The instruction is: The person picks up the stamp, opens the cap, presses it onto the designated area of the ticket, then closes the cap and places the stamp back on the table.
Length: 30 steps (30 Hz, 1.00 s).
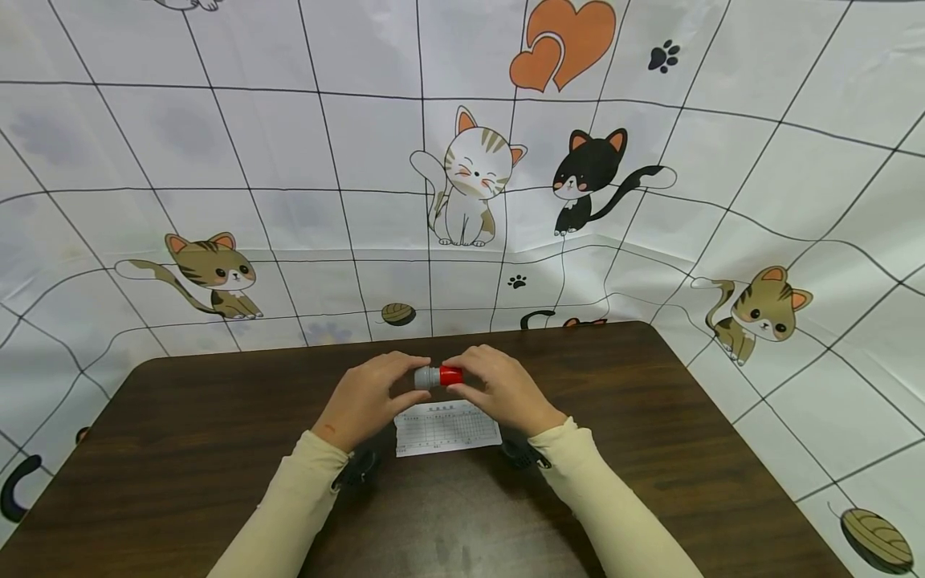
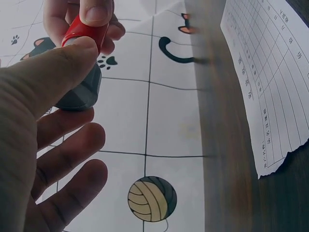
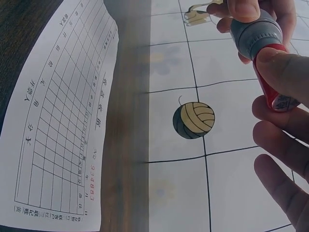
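Observation:
Over the middle of the table, both hands hold a small stamp with a red body [image 1: 451, 376] and a grey cap [image 1: 426, 377]. The left hand [image 1: 368, 399] pinches the grey cap between thumb and fingers; its other fingers spread below in the left wrist view. From the other side, the right hand [image 1: 507, 392] pinches the red body [image 3: 265, 79], whose clear end shows dark marks. Cap and body are in line and touching. Beneath the hands lies a white printed receipt slip [image 1: 448, 429] with a grid, and red digits appear on it in the right wrist view.
The dark wooden table [image 1: 217, 449] has rounded far corners. Behind it and at the sides hangs a white sheet [image 1: 361, 225] with black grid lines, cartoon cats, hearts and yarn balls. Dark straps [image 1: 354, 470] sit at the wrists.

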Each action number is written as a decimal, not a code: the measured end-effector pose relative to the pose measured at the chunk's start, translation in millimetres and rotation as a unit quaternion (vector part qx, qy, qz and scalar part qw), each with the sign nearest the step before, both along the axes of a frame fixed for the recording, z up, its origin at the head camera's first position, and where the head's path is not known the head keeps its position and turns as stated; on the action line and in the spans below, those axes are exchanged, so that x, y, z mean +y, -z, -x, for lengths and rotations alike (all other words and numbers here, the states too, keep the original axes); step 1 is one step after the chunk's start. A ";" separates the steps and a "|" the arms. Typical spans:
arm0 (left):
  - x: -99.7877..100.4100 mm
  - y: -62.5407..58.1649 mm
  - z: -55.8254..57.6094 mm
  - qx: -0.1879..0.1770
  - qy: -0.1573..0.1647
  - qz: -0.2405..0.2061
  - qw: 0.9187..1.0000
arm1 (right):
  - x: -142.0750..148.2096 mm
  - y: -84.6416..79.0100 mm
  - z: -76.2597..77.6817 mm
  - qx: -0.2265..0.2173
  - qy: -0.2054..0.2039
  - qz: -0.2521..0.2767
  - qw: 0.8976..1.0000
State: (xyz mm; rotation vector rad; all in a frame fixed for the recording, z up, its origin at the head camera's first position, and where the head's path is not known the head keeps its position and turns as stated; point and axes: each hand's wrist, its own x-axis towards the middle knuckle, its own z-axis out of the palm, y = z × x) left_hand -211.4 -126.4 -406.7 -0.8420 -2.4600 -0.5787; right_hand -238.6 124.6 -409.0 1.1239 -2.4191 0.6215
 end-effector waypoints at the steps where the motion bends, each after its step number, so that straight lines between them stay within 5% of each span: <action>1: -0.1 0.3 0.3 0.001 -0.001 0.001 1.000 | -0.1 -0.2 -0.1 0.001 0.000 0.001 1.000; 30: 0.3 -1.7 -1.1 -0.015 -0.016 0.002 1.000 | -0.9 -0.4 -1.4 -0.011 0.009 -0.004 1.000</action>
